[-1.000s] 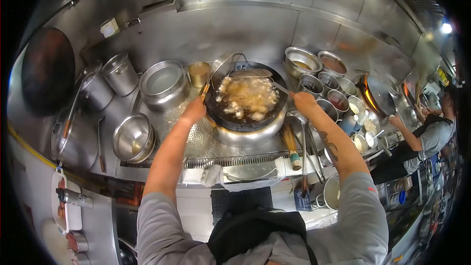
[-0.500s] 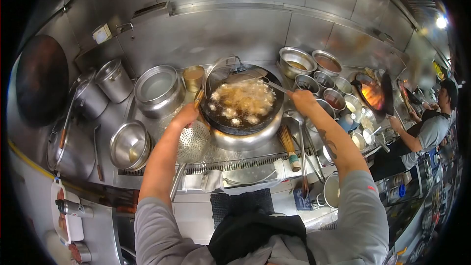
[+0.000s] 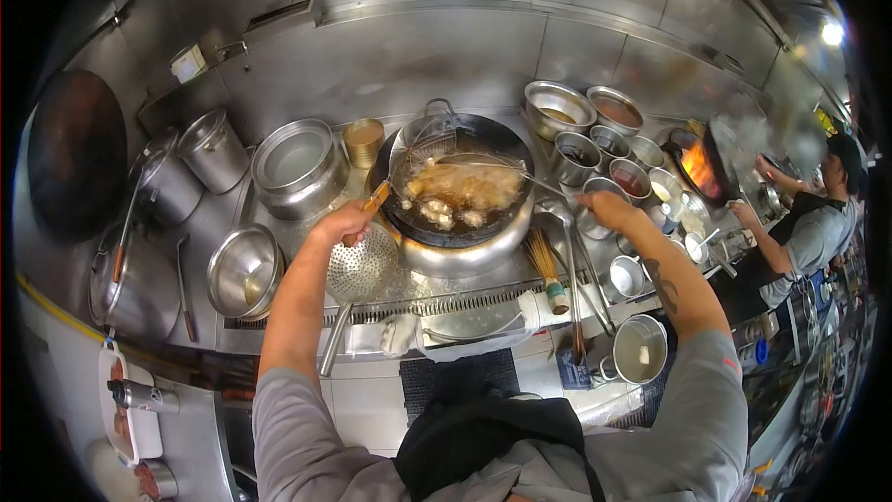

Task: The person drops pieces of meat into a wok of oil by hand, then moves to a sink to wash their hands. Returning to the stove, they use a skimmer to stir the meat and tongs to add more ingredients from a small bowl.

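Observation:
My left hand is closed round the wooden handle of a wire skimmer, whose mesh rests over the far left of the wok. My right hand grips the long metal handle of a ladle; its head is down at the bubbling oil. Battered pieces fry in the dark wok, partly hidden by foam and steam. Beneath my left hand lies a perforated strainer, which I do not hold.
Metal bowls and sauce pots stand right of the wok. A bamboo brush lies in front. Left are a large pot, a tin and a steel bowl. At right, a person works at a flaming wok.
My right hand has drawn right and towards me with the ladle, whose head has dropped lower in the wok. My left hand has shifted slightly left. Fewer pieces show above the foam.

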`<state>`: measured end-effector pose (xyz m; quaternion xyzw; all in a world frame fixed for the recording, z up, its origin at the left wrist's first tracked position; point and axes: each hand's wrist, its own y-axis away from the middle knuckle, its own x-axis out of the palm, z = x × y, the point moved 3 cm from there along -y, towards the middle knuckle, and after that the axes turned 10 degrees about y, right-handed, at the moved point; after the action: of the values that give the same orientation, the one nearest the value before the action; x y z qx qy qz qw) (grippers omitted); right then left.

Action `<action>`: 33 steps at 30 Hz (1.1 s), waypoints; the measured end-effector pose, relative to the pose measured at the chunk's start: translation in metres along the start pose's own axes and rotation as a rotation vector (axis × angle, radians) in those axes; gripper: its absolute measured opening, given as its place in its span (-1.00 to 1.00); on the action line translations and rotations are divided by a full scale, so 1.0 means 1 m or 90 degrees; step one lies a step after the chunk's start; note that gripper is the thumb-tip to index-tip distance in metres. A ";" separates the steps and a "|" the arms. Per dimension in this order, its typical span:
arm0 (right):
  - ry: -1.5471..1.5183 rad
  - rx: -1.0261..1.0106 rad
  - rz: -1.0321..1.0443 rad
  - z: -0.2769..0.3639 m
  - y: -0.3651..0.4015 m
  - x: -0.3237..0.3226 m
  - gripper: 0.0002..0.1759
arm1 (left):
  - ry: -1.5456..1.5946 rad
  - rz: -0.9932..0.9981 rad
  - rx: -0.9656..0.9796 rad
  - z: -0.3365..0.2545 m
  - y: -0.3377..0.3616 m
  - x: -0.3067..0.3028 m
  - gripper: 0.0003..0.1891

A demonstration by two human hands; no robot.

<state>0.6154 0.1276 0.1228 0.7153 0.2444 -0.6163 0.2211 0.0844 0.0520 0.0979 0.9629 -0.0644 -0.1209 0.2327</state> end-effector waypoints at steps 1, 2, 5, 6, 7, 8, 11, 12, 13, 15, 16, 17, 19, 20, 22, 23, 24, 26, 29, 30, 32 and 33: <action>-0.038 -0.014 -0.017 0.005 0.005 0.005 -0.46 | -0.001 0.001 -0.006 0.003 -0.001 0.001 -0.84; -0.081 0.023 -0.004 0.009 0.010 0.013 -0.49 | -0.003 0.002 -0.013 0.005 -0.002 0.001 -0.84; -0.206 0.066 0.002 0.035 0.029 0.010 -0.50 | 0.027 0.012 -0.012 0.012 -0.004 0.005 -0.85; -0.311 0.088 0.002 0.032 0.035 0.026 -0.52 | 0.022 -0.002 -0.006 0.015 -0.006 0.006 -0.85; -0.394 0.135 0.014 0.035 0.039 0.040 -0.52 | 0.019 -0.015 0.000 0.019 -0.010 0.009 -0.85; -0.476 0.181 0.024 0.039 0.044 0.053 -0.53 | 0.015 -0.030 0.007 0.020 -0.011 0.013 -0.85; -0.807 0.254 -0.010 0.079 0.067 0.040 -0.54 | -0.072 -0.044 0.065 0.019 -0.004 0.039 -0.85; -0.876 0.250 -0.046 0.083 0.067 0.049 -0.53 | -0.106 -0.065 0.082 0.013 0.003 0.052 -0.82; -0.945 0.246 -0.083 0.088 0.067 0.054 -0.51 | -0.179 -0.117 0.153 0.019 -0.005 0.061 -0.81; -0.964 0.346 -0.091 0.097 0.061 0.053 -0.52 | -0.322 -0.221 0.298 0.039 -0.030 0.076 -0.78; -0.963 0.370 -0.103 0.099 0.059 0.052 -0.53 | -0.382 -0.229 0.286 0.038 -0.028 0.085 -0.68; -0.963 0.393 -0.115 0.099 0.058 0.051 -0.53 | -0.426 -0.238 0.293 0.037 -0.026 0.092 -0.66; -0.942 0.408 -0.132 0.098 0.056 0.045 -0.50 | -0.513 -0.256 0.305 0.038 -0.017 0.106 -0.61; -0.931 0.415 -0.141 0.096 0.055 0.041 -0.49 | -0.608 -0.263 0.318 0.039 -0.011 0.112 -0.53; -0.909 0.392 -0.161 0.092 0.051 0.036 -0.50 | -0.653 -0.271 0.304 0.036 0.001 0.123 -0.49; -0.899 0.380 -0.170 0.090 0.049 0.034 -0.50 | -0.676 -0.274 0.297 0.036 0.004 0.126 -0.48; -0.878 0.368 -0.171 0.088 0.046 0.033 -0.49 | -0.687 -0.277 0.293 0.038 0.004 0.127 -0.46; -0.837 0.345 -0.171 0.090 0.041 0.025 -0.46 | -0.708 -0.282 0.287 0.041 0.004 0.129 -0.43; -0.754 0.399 -0.173 0.098 0.039 0.008 -0.42 | -0.744 -0.290 0.312 0.040 0.014 0.110 -0.44; -0.672 0.377 -0.152 0.097 0.035 0.006 -0.43 | -0.759 -0.290 0.319 0.040 0.014 0.098 -0.44; -0.508 0.337 -0.112 0.090 0.027 0.001 -0.43 | -0.790 -0.287 0.338 0.036 0.014 0.071 -0.44; -0.384 0.262 -0.233 0.078 0.017 0.012 -0.44 | -0.795 -0.269 0.324 0.036 0.015 0.061 -0.45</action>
<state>0.5670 0.0675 0.0996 0.4766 0.1631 -0.8636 0.0217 0.1323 0.0121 0.0614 0.7300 -0.0235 -0.6743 -0.1089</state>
